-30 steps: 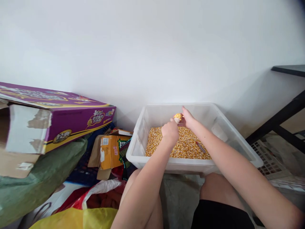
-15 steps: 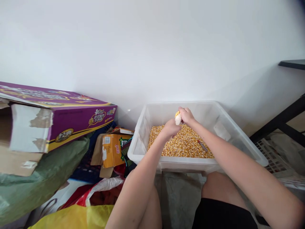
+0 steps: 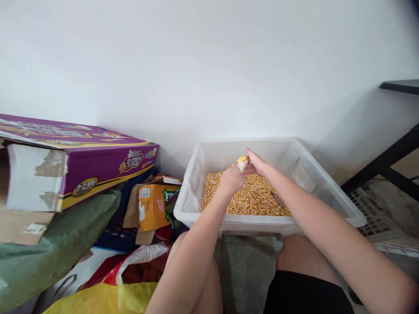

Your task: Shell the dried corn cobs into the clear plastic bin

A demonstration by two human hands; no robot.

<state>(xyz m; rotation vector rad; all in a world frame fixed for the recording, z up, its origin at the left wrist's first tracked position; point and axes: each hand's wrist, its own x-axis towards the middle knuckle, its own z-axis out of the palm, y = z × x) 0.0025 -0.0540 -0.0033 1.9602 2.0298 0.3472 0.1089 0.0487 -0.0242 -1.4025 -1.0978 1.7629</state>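
My left hand (image 3: 233, 178) is wrapped round a corn cob (image 3: 242, 165), held over a translucent plastic bin (image 3: 262, 220). The cob's upper end carries yellow kernels, while its lower part looks bare and pale. Just right of the cob is my right hand (image 3: 257, 163), its palm turned toward the cob and its fingers stretched out, partly hidden. Loose corn kernels (image 3: 252, 198) cover the bin's floor. On them, near the front right, lies a slim dark tool (image 3: 277, 199) with a reddish end.
A torn purple carton (image 3: 108, 170) stands at the left, above a green sack (image 3: 72, 235). Between carton and bin is an opened orange box (image 3: 152, 207). Yellow bag (image 3: 104, 298) at lower left; black metal frame (image 3: 369, 170) at right. A white wall (image 3: 209, 69) rises behind the bin.
My right hand has come off the cob and opened beside it. My left hand keeps hold of the cob, now slightly lower and tilted, showing more kernels at its top.
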